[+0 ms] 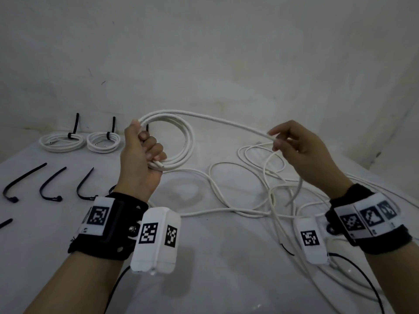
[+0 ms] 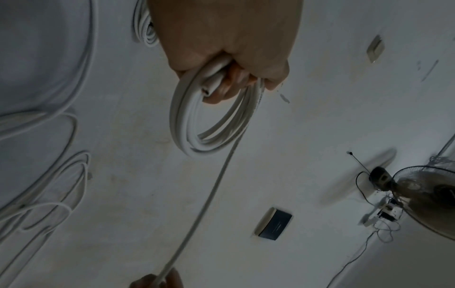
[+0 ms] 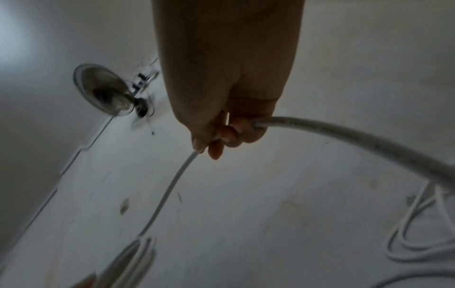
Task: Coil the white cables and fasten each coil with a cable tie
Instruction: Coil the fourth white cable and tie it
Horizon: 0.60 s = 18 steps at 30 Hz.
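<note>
I see a plain room, maybe home: stained white wall (image 1: 204,41), wall fan (image 2: 423,196) at 3 o'clock.

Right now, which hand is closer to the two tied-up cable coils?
Left. The left hand is just beside the finished coils, gripping a new coil; the right hand is far across.
</note>
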{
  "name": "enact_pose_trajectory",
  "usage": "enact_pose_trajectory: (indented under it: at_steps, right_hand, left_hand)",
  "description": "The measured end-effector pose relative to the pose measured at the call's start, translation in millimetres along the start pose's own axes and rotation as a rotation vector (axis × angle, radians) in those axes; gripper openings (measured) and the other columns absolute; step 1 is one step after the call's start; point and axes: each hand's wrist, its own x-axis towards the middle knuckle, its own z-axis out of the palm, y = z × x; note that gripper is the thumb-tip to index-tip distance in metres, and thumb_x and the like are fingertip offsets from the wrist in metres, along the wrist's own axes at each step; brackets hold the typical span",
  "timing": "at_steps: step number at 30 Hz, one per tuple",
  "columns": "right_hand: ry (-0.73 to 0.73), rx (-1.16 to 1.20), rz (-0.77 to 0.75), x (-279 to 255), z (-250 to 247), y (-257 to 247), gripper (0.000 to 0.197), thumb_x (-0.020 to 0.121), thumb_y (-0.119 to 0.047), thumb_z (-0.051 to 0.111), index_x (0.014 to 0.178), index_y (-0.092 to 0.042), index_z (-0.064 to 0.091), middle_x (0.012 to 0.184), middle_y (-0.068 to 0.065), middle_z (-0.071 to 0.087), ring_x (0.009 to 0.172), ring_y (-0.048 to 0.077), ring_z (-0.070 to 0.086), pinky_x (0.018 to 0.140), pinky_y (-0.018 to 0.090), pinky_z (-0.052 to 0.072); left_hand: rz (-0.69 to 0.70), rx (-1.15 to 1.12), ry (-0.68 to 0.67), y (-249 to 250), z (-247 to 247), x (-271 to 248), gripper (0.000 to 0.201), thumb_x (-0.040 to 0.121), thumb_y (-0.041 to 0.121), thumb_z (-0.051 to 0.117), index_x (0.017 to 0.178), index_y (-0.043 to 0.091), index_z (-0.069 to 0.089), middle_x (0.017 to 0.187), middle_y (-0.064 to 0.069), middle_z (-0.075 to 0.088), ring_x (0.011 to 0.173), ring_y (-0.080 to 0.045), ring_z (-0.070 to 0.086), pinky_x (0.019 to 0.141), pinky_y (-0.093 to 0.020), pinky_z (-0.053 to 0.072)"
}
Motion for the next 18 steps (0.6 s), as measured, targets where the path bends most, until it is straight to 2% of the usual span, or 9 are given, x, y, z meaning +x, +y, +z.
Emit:
enact_pose_trajectory:
  at_steps: [2, 4, 6, 8, 11, 14, 16, 18]
  right_hand:
    - [-0.141, -0.183, -0.087, -9.2, 2.9, -0.1, 0.03, 0.091, -0.002, 0.058, 0.098, -0.031, 0.06, 0.077, -0.01, 0.061, 0.063, 0.004, 0.051, 0.061, 0.01, 0.037]
    - [-0.28, -0.27, -0.167, -16.0, 7.3, -2.2, 0.026, 0.09, -0.001, 0.059, 0.103, -0.022, 0.066, 0.086, -0.015, 0.06, 0.076, -0.006, 0.054, 0.068, 0.007, 0.037]
    - [-0.403, -0.336, -0.241, -20.7, 14.1, -7.7, 0.027, 0.092, -0.003, 0.054, 0.106, -0.02, 0.069, 0.088, -0.014, 0.058, 0.08, -0.009, 0.052, 0.07, 0.009, 0.037]
    - [-0.477, -0.477, -0.344, -25.3, 24.0, -17.5, 0.031, 0.087, -0.008, 0.051, 0.105, -0.026, 0.07, 0.087, -0.016, 0.057, 0.079, -0.004, 0.05, 0.07, 0.018, 0.034]
    - [-0.501, -0.606, -0.53, -29.9, 41.1, -41.3, 0.035, 0.081, -0.008, 0.053, 0.101, -0.03, 0.071, 0.085, -0.014, 0.062, 0.076, 0.009, 0.049, 0.068, 0.031, 0.031]
    - [-0.525, -0.539, -0.643, -27.8, 56.1, -69.3, 0.029, 0.086, -0.013, 0.048, 0.099, -0.025, 0.072, 0.087, -0.011, 0.065, 0.075, 0.012, 0.048, 0.065, 0.028, 0.031]
    - [-0.495, -0.474, -0.644, -24.9, 65.4, -84.5, 0.019, 0.086, -0.015, 0.055, 0.092, -0.02, 0.072, 0.084, -0.006, 0.068, 0.073, 0.015, 0.055, 0.061, 0.028, 0.042]
    - [-0.424, -0.394, -0.573, -20.0, 71.0, -94.9, 0.006, 0.082, -0.017, 0.063, 0.085, -0.016, 0.068, 0.079, -0.004, 0.066, 0.068, 0.014, 0.056, 0.055, 0.033, 0.048]
  left_hand:
    - [0.012, -0.022, 0.015, 2.7, -1.8, 1.2, 0.04, 0.096, 0.04, 0.044, 0.063, 0.021, 0.034, 0.04, 0.009, 0.024, 0.031, -0.006, 0.023, 0.033, -0.015, 0.023]
    - [0.018, -0.016, 0.028, 2.3, -2.3, 2.1, 0.04, 0.096, 0.04, 0.044, 0.063, 0.021, 0.035, 0.04, 0.01, 0.025, 0.031, -0.006, 0.024, 0.033, -0.015, 0.023]
    - [0.026, 0.015, 0.039, -0.7, -1.6, 1.7, 0.039, 0.096, 0.04, 0.044, 0.063, 0.02, 0.035, 0.04, 0.01, 0.025, 0.031, -0.005, 0.024, 0.033, -0.015, 0.024]
    - [0.038, 0.055, 0.047, -5.1, 0.2, -0.1, 0.039, 0.097, 0.038, 0.044, 0.064, 0.02, 0.036, 0.041, 0.01, 0.025, 0.032, -0.005, 0.023, 0.033, -0.016, 0.024]
    - [0.075, 0.147, 0.046, -13.0, 4.3, -4.9, 0.038, 0.098, 0.034, 0.044, 0.065, 0.02, 0.036, 0.044, 0.008, 0.024, 0.034, -0.005, 0.022, 0.035, -0.017, 0.024]
    - [0.097, 0.245, -0.001, -22.6, 12.2, -13.4, 0.036, 0.099, 0.031, 0.044, 0.066, 0.018, 0.035, 0.045, 0.007, 0.024, 0.034, -0.006, 0.023, 0.036, -0.016, 0.025]
    - [0.089, 0.326, -0.074, -30.0, 17.9, -19.7, 0.036, 0.099, 0.03, 0.044, 0.066, 0.018, 0.036, 0.044, 0.007, 0.026, 0.034, -0.006, 0.025, 0.036, -0.017, 0.027]
    - [0.096, 0.446, -0.174, -36.4, 20.9, -25.6, 0.038, 0.099, 0.032, 0.044, 0.064, 0.018, 0.037, 0.044, 0.009, 0.031, 0.036, -0.005, 0.03, 0.038, -0.019, 0.03]
